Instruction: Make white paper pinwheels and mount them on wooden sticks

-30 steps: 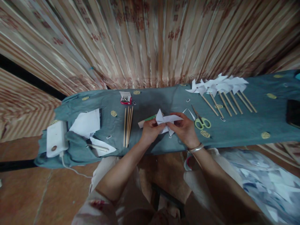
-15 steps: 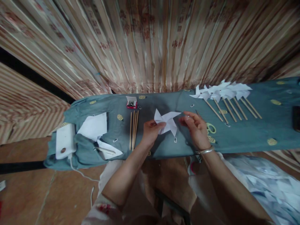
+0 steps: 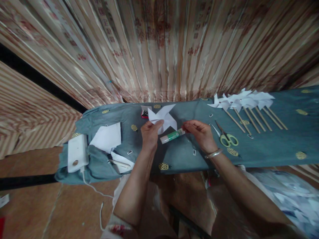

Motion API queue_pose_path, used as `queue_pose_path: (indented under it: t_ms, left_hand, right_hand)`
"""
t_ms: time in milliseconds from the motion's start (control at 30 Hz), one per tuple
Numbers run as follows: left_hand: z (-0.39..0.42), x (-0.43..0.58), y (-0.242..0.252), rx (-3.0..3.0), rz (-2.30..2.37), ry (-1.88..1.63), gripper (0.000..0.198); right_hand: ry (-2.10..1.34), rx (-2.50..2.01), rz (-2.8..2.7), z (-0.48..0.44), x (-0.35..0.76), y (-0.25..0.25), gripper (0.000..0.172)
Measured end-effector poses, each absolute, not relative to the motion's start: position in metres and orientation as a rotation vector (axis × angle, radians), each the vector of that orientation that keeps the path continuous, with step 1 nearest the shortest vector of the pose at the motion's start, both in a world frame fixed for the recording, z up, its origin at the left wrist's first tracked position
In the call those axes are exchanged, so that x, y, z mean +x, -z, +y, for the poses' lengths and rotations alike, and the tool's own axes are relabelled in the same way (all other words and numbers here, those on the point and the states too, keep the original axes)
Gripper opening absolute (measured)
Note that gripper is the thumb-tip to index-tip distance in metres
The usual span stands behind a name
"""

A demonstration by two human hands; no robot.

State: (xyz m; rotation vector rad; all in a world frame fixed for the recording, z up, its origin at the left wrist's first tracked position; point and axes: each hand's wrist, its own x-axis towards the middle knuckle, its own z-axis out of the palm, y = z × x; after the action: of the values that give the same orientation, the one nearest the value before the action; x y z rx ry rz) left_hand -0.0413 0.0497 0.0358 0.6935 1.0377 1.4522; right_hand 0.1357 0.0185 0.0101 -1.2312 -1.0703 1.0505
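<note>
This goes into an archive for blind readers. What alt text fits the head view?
A person's left hand holds a white paper pinwheel over a blue-draped table, while the right hand touches the end of a glue stick. Scissors and a row of finished pinwheels on sticks lie to the right.

Table (image 3: 261, 149) runs left to right, curtain (image 3: 159, 49) right behind it. Left hand (image 3: 149, 134) is at centre, holding the paper pinwheel (image 3: 163, 118) up over the table's far half. Pin box (image 3: 144, 113) sits behind the pinwheel and is partly hidden by it. Glue stick (image 3: 171, 136) lies just right of the left hand, below the pinwheel, with the right hand (image 3: 200, 134) at its right end. Scissors (image 3: 228, 137) lie on the table right of the right hand. Finished pinwheels (image 3: 244, 99) lie in a row at far right, behind the scissors. Paper sheets (image 3: 107, 136) lie left of the left hand. Flat box (image 3: 77, 152) sits at the table's left end, beside the sheets.
</note>
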Motion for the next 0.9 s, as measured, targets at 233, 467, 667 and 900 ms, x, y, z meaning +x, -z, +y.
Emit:
queue_pose_path:
  t_ms: [233,467,667,900]
  left_hand:
    - [0.067,-0.071,-0.049,0.662,1.073,-1.661,0.025]
    - [0.076,-0.094,-0.057,0.613,1.066,-1.763,0.028]
    - [0.071,-0.088,-0.055,0.647,1.074,-1.739,0.025]
    - [0.07,-0.084,-0.053,0.621,1.079,-1.718,0.03]
  right_hand:
    - [-0.493,-1.289,-1.955,0.091,0.078,-0.032,0.018]
    - [-0.273,-1.37,-2.434,0.146,0.031,-0.038,0.029]
    - [-0.324,-1.438,-2.408,0.168,0.015,-0.03,0.019]
    - [-0.311,-1.518,-2.344,0.197,0.002,-0.019,0.039]
